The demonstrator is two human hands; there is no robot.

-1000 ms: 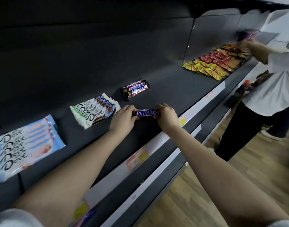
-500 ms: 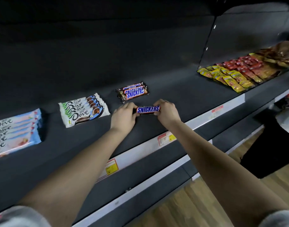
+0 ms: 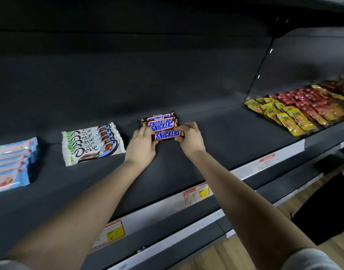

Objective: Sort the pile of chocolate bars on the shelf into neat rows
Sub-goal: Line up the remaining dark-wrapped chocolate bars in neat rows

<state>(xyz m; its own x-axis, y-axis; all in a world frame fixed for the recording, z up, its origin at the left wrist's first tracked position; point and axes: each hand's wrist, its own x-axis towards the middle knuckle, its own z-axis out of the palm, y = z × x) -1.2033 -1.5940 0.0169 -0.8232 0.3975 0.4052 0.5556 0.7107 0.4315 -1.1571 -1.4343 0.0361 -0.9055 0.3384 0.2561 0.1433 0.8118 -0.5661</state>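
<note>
- Head view, left hand (image 3: 142, 145): fingers curled round the left end of the loose Snickers bar (image 3: 167, 135), gripping it.
- Right hand (image 3: 189, 140): fingertips and thumb pinch the bar's right end. It holds only the wrapper.
- Loose Snickers bar: label up, low over the shelf (image 3: 216, 152). Its long axis runs left to right, spanning the gap between the two hands, and neither hand is nearer.
- Snickers row (image 3: 159, 120): three overlapped bars just behind the held bar, farther from the person, on the same left-right axis. Whether the held bar touches the front one cannot be told.
- Judgement: the coming move is a short push away from the person, keeping the bar parallel to the row.
- Green-and-blue Dove row (image 3: 93, 143): left of the left hand, apart.
- Pale blue Dove row (image 3: 11, 164): far left, partly out of frame.
- Yellow and red packets (image 3: 296, 110): far right, well apart.
</note>
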